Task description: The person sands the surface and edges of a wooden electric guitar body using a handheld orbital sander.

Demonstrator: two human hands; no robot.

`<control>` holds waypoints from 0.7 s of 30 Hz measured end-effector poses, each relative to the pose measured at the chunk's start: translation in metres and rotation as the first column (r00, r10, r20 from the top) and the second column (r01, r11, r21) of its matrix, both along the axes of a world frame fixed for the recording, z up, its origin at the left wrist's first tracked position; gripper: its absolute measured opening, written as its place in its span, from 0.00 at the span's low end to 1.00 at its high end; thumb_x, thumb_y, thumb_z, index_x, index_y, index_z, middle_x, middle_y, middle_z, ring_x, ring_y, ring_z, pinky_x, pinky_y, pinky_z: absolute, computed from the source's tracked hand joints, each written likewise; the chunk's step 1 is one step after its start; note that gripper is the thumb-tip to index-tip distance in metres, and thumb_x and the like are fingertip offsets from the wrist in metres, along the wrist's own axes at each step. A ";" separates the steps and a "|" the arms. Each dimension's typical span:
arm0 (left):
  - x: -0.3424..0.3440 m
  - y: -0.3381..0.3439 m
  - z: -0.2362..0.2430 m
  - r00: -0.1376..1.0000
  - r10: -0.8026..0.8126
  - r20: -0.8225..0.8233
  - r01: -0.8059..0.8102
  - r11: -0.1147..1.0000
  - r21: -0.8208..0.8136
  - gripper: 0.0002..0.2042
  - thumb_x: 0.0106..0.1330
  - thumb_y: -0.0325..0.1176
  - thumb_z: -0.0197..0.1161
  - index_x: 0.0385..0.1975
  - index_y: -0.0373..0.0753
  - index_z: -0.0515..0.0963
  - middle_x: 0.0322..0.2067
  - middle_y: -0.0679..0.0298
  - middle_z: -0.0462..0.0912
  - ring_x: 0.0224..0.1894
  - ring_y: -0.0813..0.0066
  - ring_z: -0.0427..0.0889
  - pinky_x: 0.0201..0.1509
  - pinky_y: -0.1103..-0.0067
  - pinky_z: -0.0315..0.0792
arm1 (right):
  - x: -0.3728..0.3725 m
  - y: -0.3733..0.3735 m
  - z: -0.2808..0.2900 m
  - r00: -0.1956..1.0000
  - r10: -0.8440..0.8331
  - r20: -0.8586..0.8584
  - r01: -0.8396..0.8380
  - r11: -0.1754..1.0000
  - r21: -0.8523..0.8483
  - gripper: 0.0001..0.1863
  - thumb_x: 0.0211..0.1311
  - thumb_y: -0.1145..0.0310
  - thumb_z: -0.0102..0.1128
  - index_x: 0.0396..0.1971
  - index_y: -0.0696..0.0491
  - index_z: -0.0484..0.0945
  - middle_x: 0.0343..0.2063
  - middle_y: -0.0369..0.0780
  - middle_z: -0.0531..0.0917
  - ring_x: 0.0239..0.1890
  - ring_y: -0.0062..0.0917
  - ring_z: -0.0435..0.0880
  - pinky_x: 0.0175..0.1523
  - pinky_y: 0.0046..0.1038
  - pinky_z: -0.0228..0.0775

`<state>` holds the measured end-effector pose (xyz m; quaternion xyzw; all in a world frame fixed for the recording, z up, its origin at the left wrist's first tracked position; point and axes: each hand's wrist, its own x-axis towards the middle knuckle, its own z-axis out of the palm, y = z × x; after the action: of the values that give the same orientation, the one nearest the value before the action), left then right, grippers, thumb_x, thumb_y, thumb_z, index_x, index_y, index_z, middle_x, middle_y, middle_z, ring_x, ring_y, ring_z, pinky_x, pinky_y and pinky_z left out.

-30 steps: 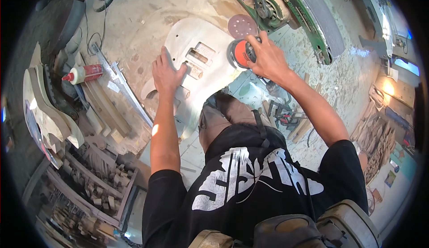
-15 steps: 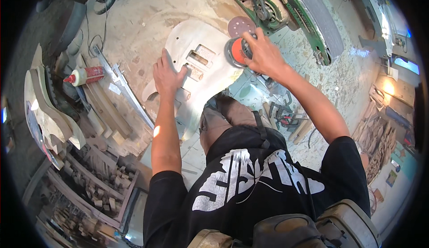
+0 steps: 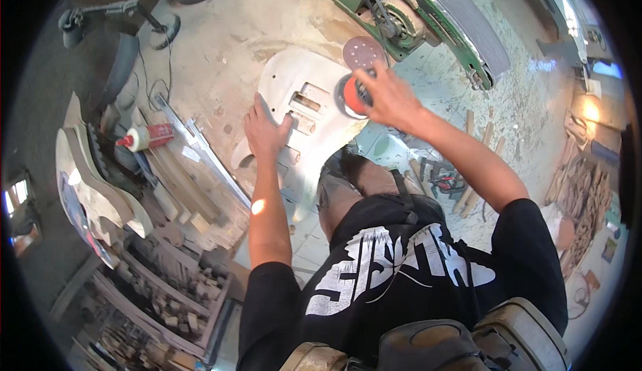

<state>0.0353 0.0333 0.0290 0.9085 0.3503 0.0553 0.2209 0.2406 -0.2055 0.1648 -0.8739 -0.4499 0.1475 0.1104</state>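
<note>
My left hand [image 3: 266,132] grips the left edge of a pale wooden guitar body [image 3: 313,138], thumb on its face beside the routed cavities. My right hand [image 3: 388,103] holds an orange-and-black round sander [image 3: 351,95] on the upper right part of that body, blurred by motion. Just beyond the sander lies a brown, perforated sanding disc [image 3: 363,51], close to the body's far edge.
A green machine [image 3: 384,10] stands beyond. At left are a glue bottle [image 3: 146,137], metal rails [image 3: 210,164], wood strips and stacked shaped bodies [image 3: 93,184]. A black lamp [image 3: 100,17] sits far left. Clamps [image 3: 441,180] and offcuts lie at right; crates [image 3: 154,284] of scraps lower left.
The whole scene has shifted right and down in the view. My sander has moved slightly left across the guitar body; my left hand keeps its place on the edge.
</note>
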 end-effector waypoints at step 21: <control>-0.001 0.001 -0.001 0.998 0.046 -0.051 -0.047 0.999 -0.014 0.52 0.59 0.53 0.72 0.80 0.32 0.57 0.66 0.38 0.74 0.66 0.35 0.73 0.73 0.53 0.68 | -0.139 -0.306 -0.002 0.544 -0.838 0.044 0.839 0.543 -0.036 0.45 0.47 0.67 0.80 0.68 0.40 0.69 0.57 0.48 0.75 0.57 0.54 0.83 0.55 0.53 0.79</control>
<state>0.0340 0.0339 0.0279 0.8995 0.3773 0.0350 0.2177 0.1021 -0.5117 0.1623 -0.9867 0.0247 0.0795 0.1396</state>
